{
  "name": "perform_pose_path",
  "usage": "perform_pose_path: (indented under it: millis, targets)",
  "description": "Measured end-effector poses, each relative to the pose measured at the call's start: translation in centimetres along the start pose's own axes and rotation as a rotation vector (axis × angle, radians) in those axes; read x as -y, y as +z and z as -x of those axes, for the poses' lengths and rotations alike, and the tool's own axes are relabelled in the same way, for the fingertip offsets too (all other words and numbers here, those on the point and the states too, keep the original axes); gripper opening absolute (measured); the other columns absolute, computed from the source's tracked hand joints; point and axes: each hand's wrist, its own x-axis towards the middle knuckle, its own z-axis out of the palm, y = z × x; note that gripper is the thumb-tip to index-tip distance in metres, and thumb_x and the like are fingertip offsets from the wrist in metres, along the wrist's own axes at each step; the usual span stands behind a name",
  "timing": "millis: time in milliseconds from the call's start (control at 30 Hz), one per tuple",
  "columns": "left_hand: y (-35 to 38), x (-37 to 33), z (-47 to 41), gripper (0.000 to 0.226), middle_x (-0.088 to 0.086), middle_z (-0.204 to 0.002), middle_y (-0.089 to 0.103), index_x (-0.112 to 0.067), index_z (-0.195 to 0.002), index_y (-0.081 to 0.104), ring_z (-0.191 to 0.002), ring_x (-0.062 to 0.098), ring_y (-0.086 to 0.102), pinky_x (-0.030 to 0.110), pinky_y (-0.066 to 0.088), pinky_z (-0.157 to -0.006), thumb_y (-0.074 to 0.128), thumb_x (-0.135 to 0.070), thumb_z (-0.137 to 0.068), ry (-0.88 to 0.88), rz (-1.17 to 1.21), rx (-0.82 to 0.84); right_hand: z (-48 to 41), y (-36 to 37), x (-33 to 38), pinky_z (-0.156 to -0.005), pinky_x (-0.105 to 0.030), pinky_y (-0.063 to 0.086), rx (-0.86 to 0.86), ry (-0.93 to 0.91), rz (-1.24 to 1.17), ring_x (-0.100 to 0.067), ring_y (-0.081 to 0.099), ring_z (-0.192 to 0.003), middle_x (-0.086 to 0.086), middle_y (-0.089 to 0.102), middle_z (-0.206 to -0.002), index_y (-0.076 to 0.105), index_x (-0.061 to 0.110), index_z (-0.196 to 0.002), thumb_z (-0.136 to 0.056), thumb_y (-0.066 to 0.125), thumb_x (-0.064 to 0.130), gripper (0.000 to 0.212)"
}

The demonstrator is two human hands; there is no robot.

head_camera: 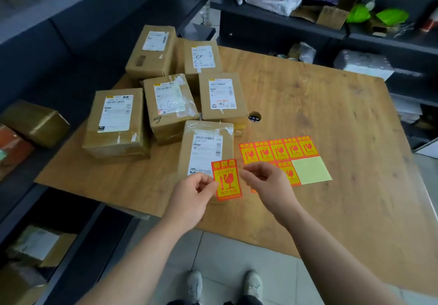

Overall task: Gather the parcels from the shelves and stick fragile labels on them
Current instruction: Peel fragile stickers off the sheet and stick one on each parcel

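- At the lower centre of the frame, I saw the left hand (192,191) pinching the left edge of a single fragile label (228,180), red and yellow with a broken-glass mark.
- That label overlapped the near right corner of the nearest parcel (206,143); I could not tell whether it touched the cardboard or was held above it.
- The right hand (265,179) sat just right of the label with its fingers curled, fingertips at the label's upper right corner. I could not tell whether it gripped that corner or held nothing.
- Partly under the right hand lay the sticker sheet (284,153), flat on the wooden table (331,115), with a row of labels along its far edge and bare yellow backing (310,169) at its lower right.
- Toward the upper left of the nearest parcel, five more parcels (116,119) stood clustered on the table, each a brown box with a white shipping label facing up.
- A round hole (254,116) showed in the tabletop just right of the cluster.
- Dark shelves (47,32) ran along the left of the frame, with a few boxes on them.
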Motion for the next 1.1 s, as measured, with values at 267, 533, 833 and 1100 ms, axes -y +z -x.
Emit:
perform_pose_path:
  millis: [267, 533, 833, 1100]
  targets:
    - [-1.5, 0.5, -1.0, 0.017, -0.003, -0.08, 0.07, -0.015, -0.081, 0.069, -0.079, 0.012, 0.064, 0.026, 0.049, -0.065, 0.06, -0.025, -0.091, 0.007, -0.118, 0.031, 2.1, 2.9, -0.2, -0.057, -0.023, 0.041, -0.049, 0.101, 0.031, -0.001, 0.047, -0.051, 0.004, 0.059, -0.059, 0.069, 0.003, -0.076, -0.086, 0.067, 0.021, 0.021]
    - [-1.7, -0.3, -4.4, 0.016, -0.011, -0.079, 0.066, -0.025, -0.077, 0.065, -0.075, 0.011, 0.062, 0.039, 0.055, -0.07, 0.061, -0.036, -0.088, 0.052, -0.416, 0.047, 0.7, 4.0, 0.6, -0.064, -0.039, 0.05, -0.143, 0.16, 0.105, -0.013, 0.051, -0.061, -0.005, 0.063, -0.067, 0.069, 0.002, -0.081, -0.087, 0.065, 0.023, 0.023]
    - [-1.4, -0.6, -4.7, 0.017, -0.014, -0.081, 0.064, -0.026, -0.076, 0.064, -0.072, 0.008, 0.059, 0.031, 0.054, -0.062, 0.061, -0.037, -0.088, 0.042, -0.529, 0.042, 0.4, 4.3, -0.1, -0.073, -0.041, 0.056, -0.124, 0.172, 0.135, -0.015, 0.062, -0.07, 0.0, 0.068, -0.075, 0.066, 0.021, -0.073, -0.091, 0.061, 0.026, 0.019]
    - [-1.4, -0.8, -4.8, 0.017, -0.013, -0.084, 0.065, -0.026, -0.076, 0.065, -0.071, 0.008, 0.06, 0.029, 0.054, -0.06, 0.061, -0.037, -0.088, 0.033, -0.56, 0.054, 0.0, 4.4, -0.2, -0.072, -0.036, 0.059, -0.115, 0.178, 0.157, -0.015, 0.064, -0.073, 0.003, 0.067, -0.076, 0.068, 0.019, -0.08, -0.091, 0.061, 0.028, 0.016]
